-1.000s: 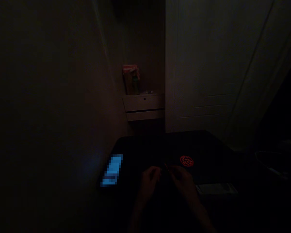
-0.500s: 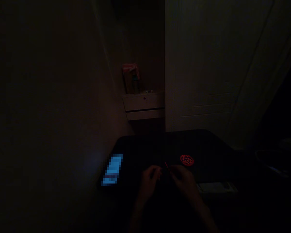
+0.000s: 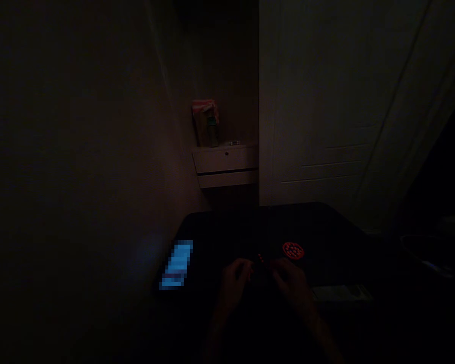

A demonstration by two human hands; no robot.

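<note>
The scene is very dark. My left hand [image 3: 235,280] is over the black table with its thumb and fingers curled together, and a few tiny red spots show at its fingertips. What it pinches is too dim to name. My right hand [image 3: 290,278] faces it from the right, fingers also drawn together; its fingertips are lost in shadow. Between the two hands, a short row of small red dots [image 3: 261,258], bead-like, stands out near the right fingertips. Beyond the right hand lies a round red-rimmed piece [image 3: 293,251] filled with small red bits.
A lit, pixelated screen [image 3: 177,265] lies at the black table's [image 3: 242,227] left side. Right of my right hand is a pale flat packet or box [image 3: 341,292]. Behind are a drawer unit [image 3: 227,161] with items on top and a pale panelled door [image 3: 314,101].
My right hand has shifted slightly right, away from the left one. The row of red dots looks shorter. My left hand is almost unmoved.
</note>
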